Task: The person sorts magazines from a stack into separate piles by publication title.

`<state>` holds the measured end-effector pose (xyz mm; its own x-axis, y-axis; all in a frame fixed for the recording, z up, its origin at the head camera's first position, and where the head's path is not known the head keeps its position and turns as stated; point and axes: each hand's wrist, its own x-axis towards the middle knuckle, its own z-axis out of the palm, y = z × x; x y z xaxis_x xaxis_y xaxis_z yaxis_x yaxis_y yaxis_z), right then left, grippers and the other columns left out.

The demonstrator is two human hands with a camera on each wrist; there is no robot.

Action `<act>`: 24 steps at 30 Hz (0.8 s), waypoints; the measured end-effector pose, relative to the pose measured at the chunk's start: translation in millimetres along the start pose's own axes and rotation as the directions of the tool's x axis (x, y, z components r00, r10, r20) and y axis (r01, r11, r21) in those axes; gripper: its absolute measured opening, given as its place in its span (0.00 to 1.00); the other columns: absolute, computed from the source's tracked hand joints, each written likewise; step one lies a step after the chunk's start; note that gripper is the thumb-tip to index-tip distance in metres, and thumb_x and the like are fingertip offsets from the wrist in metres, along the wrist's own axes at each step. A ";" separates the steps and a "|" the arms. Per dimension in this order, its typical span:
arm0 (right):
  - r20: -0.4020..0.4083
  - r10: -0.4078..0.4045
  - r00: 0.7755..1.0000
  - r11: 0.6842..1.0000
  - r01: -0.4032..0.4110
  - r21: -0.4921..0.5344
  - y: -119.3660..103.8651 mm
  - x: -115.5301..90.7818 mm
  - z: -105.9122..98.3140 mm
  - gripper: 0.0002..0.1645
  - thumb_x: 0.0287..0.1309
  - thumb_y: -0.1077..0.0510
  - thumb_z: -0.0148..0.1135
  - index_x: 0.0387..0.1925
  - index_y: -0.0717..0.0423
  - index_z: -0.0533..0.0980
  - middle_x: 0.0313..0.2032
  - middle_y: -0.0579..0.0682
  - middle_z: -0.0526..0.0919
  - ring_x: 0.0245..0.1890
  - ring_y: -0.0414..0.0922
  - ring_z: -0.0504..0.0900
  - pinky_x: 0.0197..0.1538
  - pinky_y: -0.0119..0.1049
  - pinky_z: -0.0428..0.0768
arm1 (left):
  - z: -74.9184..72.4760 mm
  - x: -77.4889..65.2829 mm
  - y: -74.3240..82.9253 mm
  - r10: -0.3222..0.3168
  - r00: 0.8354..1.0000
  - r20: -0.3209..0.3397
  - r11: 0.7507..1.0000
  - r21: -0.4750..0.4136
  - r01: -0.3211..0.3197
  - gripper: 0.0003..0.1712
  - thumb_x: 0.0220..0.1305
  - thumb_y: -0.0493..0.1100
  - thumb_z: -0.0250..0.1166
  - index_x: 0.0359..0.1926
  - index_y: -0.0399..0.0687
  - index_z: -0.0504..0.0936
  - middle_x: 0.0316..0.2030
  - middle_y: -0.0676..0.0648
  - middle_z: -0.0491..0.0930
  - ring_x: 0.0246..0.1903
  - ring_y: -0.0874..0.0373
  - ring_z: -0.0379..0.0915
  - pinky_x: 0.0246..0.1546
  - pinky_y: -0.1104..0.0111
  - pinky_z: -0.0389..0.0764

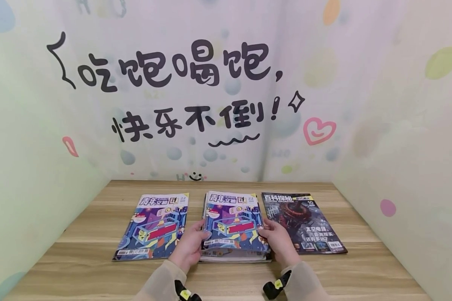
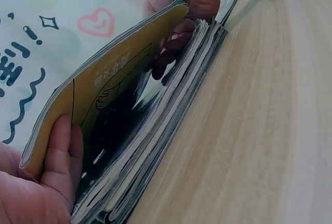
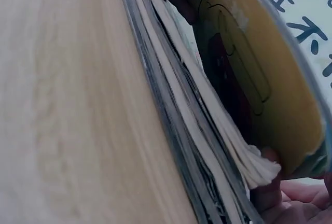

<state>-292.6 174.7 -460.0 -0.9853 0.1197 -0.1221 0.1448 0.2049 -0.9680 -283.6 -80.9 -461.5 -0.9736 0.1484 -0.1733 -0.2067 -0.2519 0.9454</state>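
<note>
A purple and blue magazine [image 1: 231, 219] with white title characters is at the table's centre, above a stack of magazines [image 1: 235, 256]. My left hand [image 1: 192, 244] grips its left edge, and my right hand [image 1: 280, 240] grips the right one. In the left wrist view the magazine's yellow back cover [image 2: 124, 60] is raised off the stack, leaving a gap with fingers [image 2: 59, 156] inside it. The right wrist view shows the stack's page edges [image 3: 181, 105] lying on the wood, with the lifted yellow cover [image 3: 285, 84] beside them.
A matching purple magazine [image 1: 154, 225] lies to the left of the stack. On the right is a dark science magazine [image 1: 305, 228], partly behind my right hand. The wooden table [image 1: 79, 251] meets a printed back wall [image 1: 226, 159] and side walls.
</note>
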 end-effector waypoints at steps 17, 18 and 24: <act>0.022 0.008 1.000 1.000 -0.007 -0.010 6.1 1.6 0.1 0.30 0.63 0.66 0.53 0.67 0.67 0.63 0.55 0.65 0.74 0.45 0.50 0.76 0.48 0.43 0.77 | 1.3 0.9 1.1 0.088 0.994 -0.064 0.898 0.437 -0.051 0.30 0.68 0.37 0.55 0.69 0.35 0.62 0.58 0.33 0.71 0.55 0.44 0.71 0.58 0.48 0.69; 0.020 0.012 1.000 1.000 -0.011 -0.014 6.8 2.1 0.2 0.30 0.63 0.65 0.52 0.67 0.67 0.63 0.56 0.65 0.73 0.46 0.51 0.76 0.49 0.44 0.76 | 1.1 1.2 0.8 0.090 0.994 -0.064 0.894 0.446 -0.052 0.30 0.68 0.36 0.55 0.69 0.34 0.61 0.58 0.33 0.71 0.55 0.45 0.71 0.58 0.48 0.69; 0.032 0.026 0.999 1.000 -0.026 -0.001 7.1 1.9 -0.4 0.31 0.62 0.66 0.51 0.67 0.66 0.63 0.55 0.65 0.74 0.45 0.50 0.77 0.46 0.42 0.77 | 0.2 0.8 3.0 0.061 0.998 -0.034 0.878 0.478 -0.038 0.32 0.67 0.34 0.54 0.71 0.34 0.58 0.61 0.33 0.70 0.55 0.45 0.72 0.58 0.48 0.70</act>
<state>-293.4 176.8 -467.1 -0.9835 0.0940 -0.1543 0.1706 0.2024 -0.9643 -285.0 -81.4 -458.8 -0.9872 0.1005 -0.1242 -0.0984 0.2302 0.9682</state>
